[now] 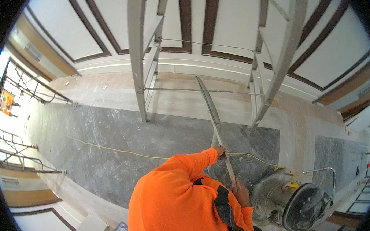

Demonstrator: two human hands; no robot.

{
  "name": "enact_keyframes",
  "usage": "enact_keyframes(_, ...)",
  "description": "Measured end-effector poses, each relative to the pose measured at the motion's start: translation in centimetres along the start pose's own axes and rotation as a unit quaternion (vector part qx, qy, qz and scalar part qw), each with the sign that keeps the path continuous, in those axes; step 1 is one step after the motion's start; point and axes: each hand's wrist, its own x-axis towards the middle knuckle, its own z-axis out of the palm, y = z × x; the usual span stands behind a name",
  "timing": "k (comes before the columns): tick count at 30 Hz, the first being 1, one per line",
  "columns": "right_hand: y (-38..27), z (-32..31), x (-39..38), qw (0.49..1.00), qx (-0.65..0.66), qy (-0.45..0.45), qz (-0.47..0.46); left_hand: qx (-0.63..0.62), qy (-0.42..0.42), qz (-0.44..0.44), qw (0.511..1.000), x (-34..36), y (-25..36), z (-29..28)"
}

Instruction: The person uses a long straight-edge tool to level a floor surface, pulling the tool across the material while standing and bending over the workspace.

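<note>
My left hand [220,152] grips a long, narrow grey strip [208,101] partway along its length. Closer to my body, my right hand [241,194] is closed on its near end. The strip slants away from me to the far left, its far tip near the base of the wall, passing between the legs of a stepladder [139,62]. It looks like a metal channel or trim piece, but its exact kind cannot be made out. Orange sleeves cover both my arms.
A drum-shaped machine [273,197] with a black round end and a bent metal handle [333,184] stands at my right. A yellow cord [119,151] crosses the dusty grey floor [95,131]. Scaffold frames [34,89] stand at the left; a panelled wall [237,23] is ahead.
</note>
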Motion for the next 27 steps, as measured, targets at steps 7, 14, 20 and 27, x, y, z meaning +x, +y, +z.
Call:
enact_keyframes(7,1.5,-1.3,-2.6,0.998,-0.036,0.014,0.056,0.076,-0.084,-0.013,0.993,-0.3,-0.3,4.7)
enact_keyframes(14,1.9,-0.6,-4.5,0.988,0.006,0.066,0.139,0.174,-0.102,-0.047,0.978,2.4,-1.9,9.0)
enact_keyframes(20,4.4,1.3,-4.9,0.984,0.056,0.107,0.131,0.183,-0.124,-0.074,0.972,3.2,-2.8,12.0)
enact_keyframes(27,4.0,2.1,-4.3,0.977,0.122,0.114,0.131,0.486,-0.187,0.105,0.848,6.3,-3.4,9.9)
